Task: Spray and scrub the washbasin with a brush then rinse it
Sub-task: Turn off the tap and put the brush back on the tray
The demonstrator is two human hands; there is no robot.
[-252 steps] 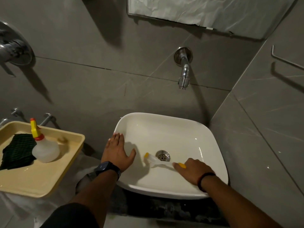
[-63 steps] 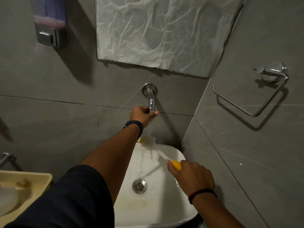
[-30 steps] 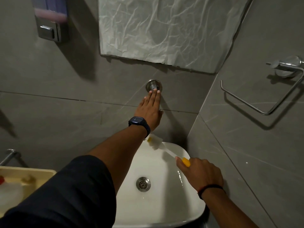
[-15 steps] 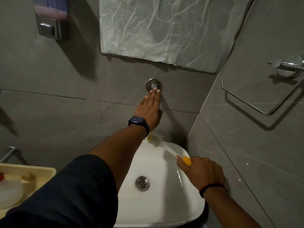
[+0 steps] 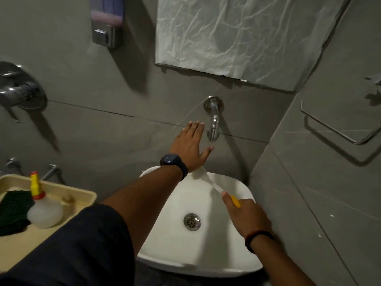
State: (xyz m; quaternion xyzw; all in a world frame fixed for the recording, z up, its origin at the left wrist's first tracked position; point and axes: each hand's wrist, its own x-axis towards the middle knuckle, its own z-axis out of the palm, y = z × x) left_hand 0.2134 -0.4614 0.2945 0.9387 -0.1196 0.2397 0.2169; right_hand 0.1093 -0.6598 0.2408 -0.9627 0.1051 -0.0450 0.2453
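Holding a brush by its yellow handle, the right hand is closed around it at the lower right of the frame; the white bristle end lies at the back rim of the washbasin. The left hand is flat and open with nothing in it, in the middle, just left of the tap. At lower left, a spray bottle stands in a beige tray.

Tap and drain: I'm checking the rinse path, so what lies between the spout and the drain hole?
In the head view, the brush crosses that stretch, its head near the basin's back rim. Below the tap, otherwise bare wall and white bowl down to the drain.
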